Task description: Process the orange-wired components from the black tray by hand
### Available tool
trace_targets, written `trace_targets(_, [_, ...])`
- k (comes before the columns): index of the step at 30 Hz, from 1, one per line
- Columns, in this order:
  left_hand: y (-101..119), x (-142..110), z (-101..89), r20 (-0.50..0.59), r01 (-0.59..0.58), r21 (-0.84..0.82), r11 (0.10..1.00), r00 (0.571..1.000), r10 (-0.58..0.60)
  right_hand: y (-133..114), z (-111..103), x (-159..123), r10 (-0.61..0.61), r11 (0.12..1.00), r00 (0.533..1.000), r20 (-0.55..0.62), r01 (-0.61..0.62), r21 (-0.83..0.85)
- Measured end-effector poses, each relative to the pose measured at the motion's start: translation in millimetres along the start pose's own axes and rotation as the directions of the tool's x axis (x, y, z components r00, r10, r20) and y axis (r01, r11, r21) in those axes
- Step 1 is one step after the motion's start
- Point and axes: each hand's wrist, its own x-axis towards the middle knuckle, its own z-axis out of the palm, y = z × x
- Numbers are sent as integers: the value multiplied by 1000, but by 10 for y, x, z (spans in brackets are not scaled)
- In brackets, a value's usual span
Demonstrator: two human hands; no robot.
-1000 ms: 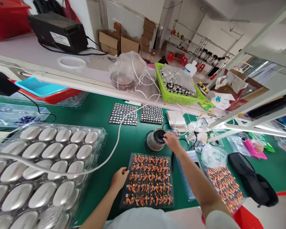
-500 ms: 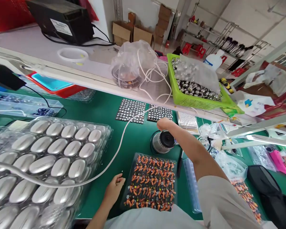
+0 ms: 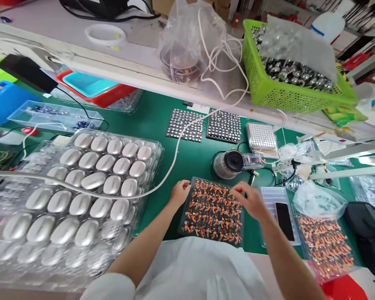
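A tray [image 3: 184, 218] of orange parts [image 3: 214, 208], probably light and best held from both sides, lay lower centre beside a curled left hand [image 3: 179, 193], beneath a loosely bent right hand [image 3: 246, 199], any grip unclear.

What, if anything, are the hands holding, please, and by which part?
It cannot be told: the right hand is curled over the tray of orange parts, any pinched piece too small to see; the left hand, beside the tray, shows nothing.

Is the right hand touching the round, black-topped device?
No, the right hand is at the tray of orange parts, with green tabletop showing between it and the black-topped device.
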Motion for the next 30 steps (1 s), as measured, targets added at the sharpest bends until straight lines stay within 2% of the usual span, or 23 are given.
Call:
trace_targets(3, [134, 187, 84, 49, -54, 106, 993, 998, 49, 95, 478, -669, 195, 969, 973, -123, -172, 176])
trace_targets(6, [238, 313, 172, 120, -73, 203, 976, 992, 49, 190, 862, -1164, 372, 901, 915, -158, -315, 299])
trace_targets(9, [307, 368, 226, 185, -67, 272, 960, 983, 16, 218, 1096, -1500, 472, 832, 871, -134, -391, 394])
trace_targets(12, [375, 373, 220, 221, -41, 281, 959, 975, -23, 188, 1218, -1662, 508, 800, 851, -134, -410, 438])
trace_targets(15, [475, 318, 148, 232, 7, 217, 976, 971, -59, 144, 1280, -1646, 530, 769, 836, -144, -402, 497])
trace_targets(18, [617, 133, 38, 247, 42, 52, 998, 967, -54, 82, 1295, -1484, 561, 701, 813, -154, -368, 611])
trace_targets(22, [863, -403, -119, 350, 81, -264, 961, 937, 17, -100, 1198, -1147, 578, 606, 780, -242, -211, 767])
trace_targets(24, [996, -739, -209, 403, 113, -398, 910, 913, 63, -251, 1098, -980, 511, 608, 800, -314, -78, 790])
trace_targets(26, [1114, -1045, -306, 464, 171, -512, 842, 880, 103, -429, 982, -848, 403, 633, 835, -374, 41, 773])
trace_targets(28, [1204, -1275, -398, 585, 383, -677, 629, 798, 144, -607, 865, -762, 291, 658, 872, -393, 115, 744])
trace_targets(30, [1258, -1415, -476, 639, 497, -722, 481, 745, 191, -755, 760, -723, 198, 700, 901, -386, 145, 699])
